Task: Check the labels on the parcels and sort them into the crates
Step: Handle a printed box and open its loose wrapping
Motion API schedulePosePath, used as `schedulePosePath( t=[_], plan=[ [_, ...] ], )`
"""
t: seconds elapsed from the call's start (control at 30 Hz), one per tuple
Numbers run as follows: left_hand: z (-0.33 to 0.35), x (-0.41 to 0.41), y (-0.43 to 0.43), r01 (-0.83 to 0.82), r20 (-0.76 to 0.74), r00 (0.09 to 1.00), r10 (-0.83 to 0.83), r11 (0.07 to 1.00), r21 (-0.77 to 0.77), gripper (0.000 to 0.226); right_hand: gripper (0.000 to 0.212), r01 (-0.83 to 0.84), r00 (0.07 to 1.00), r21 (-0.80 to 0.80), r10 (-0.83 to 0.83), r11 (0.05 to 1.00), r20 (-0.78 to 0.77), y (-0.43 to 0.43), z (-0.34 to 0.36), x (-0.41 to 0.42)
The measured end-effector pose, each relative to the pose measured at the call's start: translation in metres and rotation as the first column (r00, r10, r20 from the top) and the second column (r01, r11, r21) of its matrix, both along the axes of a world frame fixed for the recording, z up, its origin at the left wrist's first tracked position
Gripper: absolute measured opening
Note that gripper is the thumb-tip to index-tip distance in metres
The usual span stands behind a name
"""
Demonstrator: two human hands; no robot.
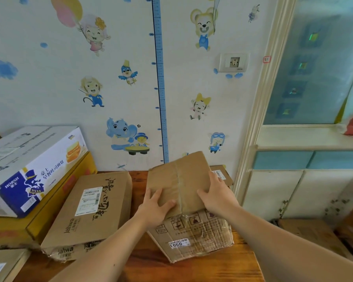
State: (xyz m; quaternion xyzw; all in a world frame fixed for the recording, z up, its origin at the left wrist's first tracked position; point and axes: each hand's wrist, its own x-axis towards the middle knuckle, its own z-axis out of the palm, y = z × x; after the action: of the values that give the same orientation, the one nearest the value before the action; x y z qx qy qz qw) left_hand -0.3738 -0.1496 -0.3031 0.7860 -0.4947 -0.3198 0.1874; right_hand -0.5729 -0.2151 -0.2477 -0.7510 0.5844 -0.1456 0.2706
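Observation:
A brown cardboard parcel sealed with clear tape stands tilted on the wooden table, its taped top face turned toward me. A small white label reading 1060 sits on its lower front face. My left hand grips the parcel's left edge, fingers spread over the top face. My right hand holds the right edge with the thumb on top. Left of it lies a flat Jahwa box bearing a white shipping label. Another labelled parcel peeks out behind my right hand.
A white and blue bread carton rests on a yellow box at the left. A labelled box corner shows at the bottom left. A brown box lies on the floor at right, by white cabinets. No crates in view.

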Motion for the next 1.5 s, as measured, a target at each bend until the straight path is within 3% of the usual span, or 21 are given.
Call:
schedulePosePath(
  t=[0.23,0.33,0.37,0.47,0.6,0.77,0.87,0.97,1.2,1.5],
  plan=[
    [0.002,-0.004,0.007,0.019,-0.034,0.999,-0.017,0.999,0.034,0.081,0.073,-0.005,0.995,-0.036,0.008,0.999,0.096,0.001,0.005,0.007],
    [0.001,0.003,0.003,0.053,0.056,0.997,-0.057,0.996,0.077,0.108,0.069,-0.011,0.993,-0.004,0.012,1.000,0.115,0.001,-0.007,0.012],
    [0.003,0.004,0.000,0.058,0.073,0.995,-0.063,0.996,0.071,0.108,0.065,-0.006,0.991,0.004,0.006,1.000,0.136,0.000,-0.010,0.014],
    [0.019,-0.010,-0.004,0.056,0.023,0.998,-0.056,0.998,-0.001,0.079,0.072,-0.012,0.978,0.012,0.009,1.000,0.208,-0.002,-0.016,0.021],
    [0.034,-0.026,-0.008,0.080,-0.023,0.996,-0.082,0.995,-0.058,0.076,0.067,-0.018,0.942,0.084,-0.011,0.996,0.335,-0.001,-0.016,0.016],
    [0.044,-0.043,-0.010,0.119,-0.008,0.993,-0.121,0.986,-0.115,0.069,0.075,-0.063,0.940,0.101,0.025,0.993,0.341,0.004,-0.019,0.007],
    [0.051,-0.045,-0.012,0.070,-0.038,0.996,-0.076,0.988,-0.141,0.067,0.054,-0.104,0.950,0.100,0.069,0.990,0.305,0.010,-0.017,0.008],
    [0.065,-0.044,-0.006,0.077,-0.020,0.997,-0.080,0.987,-0.142,0.066,0.049,-0.173,0.958,0.037,0.159,0.984,0.240,0.012,-0.018,0.007],
    [0.082,-0.044,0.010,0.103,-0.043,0.993,-0.112,0.979,-0.173,0.070,0.053,-0.260,0.960,0.105,0.246,0.960,0.132,0.011,-0.024,0.007],
    [0.081,-0.024,0.019,0.022,-0.239,0.969,-0.066,0.983,-0.183,0.068,0.069,-0.090,0.993,0.249,0.107,0.964,-0.056,0.000,-0.052,-0.004]
  ],
)
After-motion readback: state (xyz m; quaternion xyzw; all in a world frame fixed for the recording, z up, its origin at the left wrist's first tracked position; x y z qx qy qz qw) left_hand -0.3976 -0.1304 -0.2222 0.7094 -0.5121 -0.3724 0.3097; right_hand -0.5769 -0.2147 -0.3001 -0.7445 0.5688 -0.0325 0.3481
